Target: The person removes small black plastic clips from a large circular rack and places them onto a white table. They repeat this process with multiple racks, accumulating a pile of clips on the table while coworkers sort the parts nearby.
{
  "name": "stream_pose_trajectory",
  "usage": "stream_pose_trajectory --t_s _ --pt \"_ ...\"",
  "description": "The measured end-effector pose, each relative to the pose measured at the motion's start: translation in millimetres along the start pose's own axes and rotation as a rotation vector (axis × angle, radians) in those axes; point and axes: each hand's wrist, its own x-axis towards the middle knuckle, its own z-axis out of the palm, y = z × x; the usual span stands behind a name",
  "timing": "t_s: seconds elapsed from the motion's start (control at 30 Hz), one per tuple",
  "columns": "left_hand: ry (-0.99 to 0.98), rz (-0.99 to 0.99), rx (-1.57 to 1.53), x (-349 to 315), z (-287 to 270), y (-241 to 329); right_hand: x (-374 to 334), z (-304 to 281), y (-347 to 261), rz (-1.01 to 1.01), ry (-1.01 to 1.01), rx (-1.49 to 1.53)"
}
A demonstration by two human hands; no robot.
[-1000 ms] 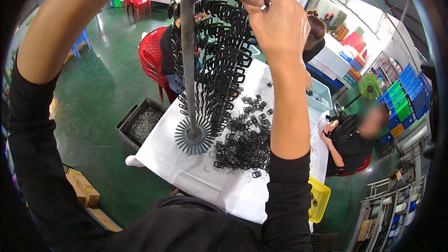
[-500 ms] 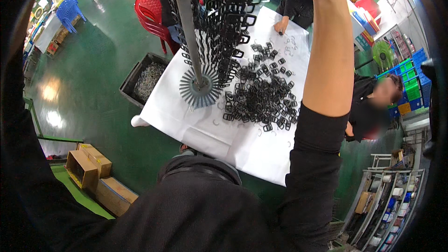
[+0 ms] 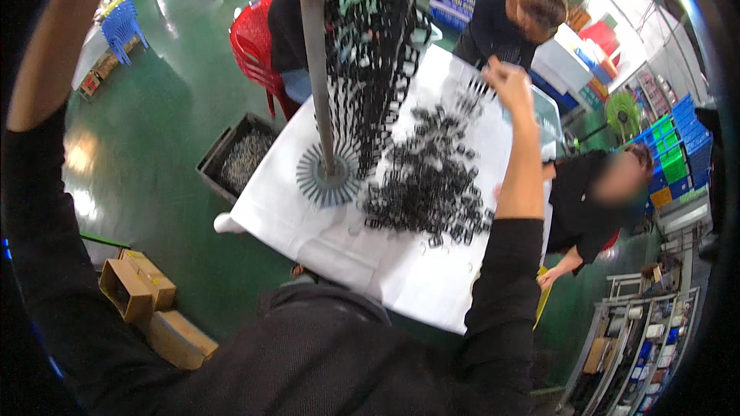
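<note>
My right hand (image 3: 510, 86) is raised over the far right part of a white-covered table (image 3: 347, 239). Its fingers are smeared by motion, and whether they grip anything is unclear. Dark blurred pieces (image 3: 478, 88) show just beside the fingertips. My left forearm (image 3: 58, 38) reaches up past the upper left rim, its hand out of the picture. Many black buckle-shaped pieces (image 3: 424, 192) lie in a loose pile on the table. Left of them, more black pieces hang in dense rows (image 3: 366, 46) around a metal pole (image 3: 314, 54), above a grey slotted disc (image 3: 327, 177).
Three people sit or stand around the table: one behind the pole (image 3: 289, 23), one at the far side (image 3: 493, 23), one at the right (image 3: 590, 192). A black crate (image 3: 212, 162) of small parts, red chairs (image 3: 253, 42) and cardboard boxes (image 3: 146, 281) stand on the green floor.
My right hand has come down into view from above the top edge, toward the table's far right. My left forearm has risen into view. The hanging rows are swinging and blurred.
</note>
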Motion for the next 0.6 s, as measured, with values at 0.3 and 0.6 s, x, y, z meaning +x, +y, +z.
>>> stream_pose_trajectory --t_s 0.3,0.6 --pt "-0.104 0.054 -0.354 12.7 -13.9 -3.4 -22.6 -87.5 -160.0 -0.416 0.76 0.468" --pt "-0.26 -0.094 -0.187 36.2 -15.3 10.4 -32.2 -101.6 -225.3 -0.352 0.768 0.118"
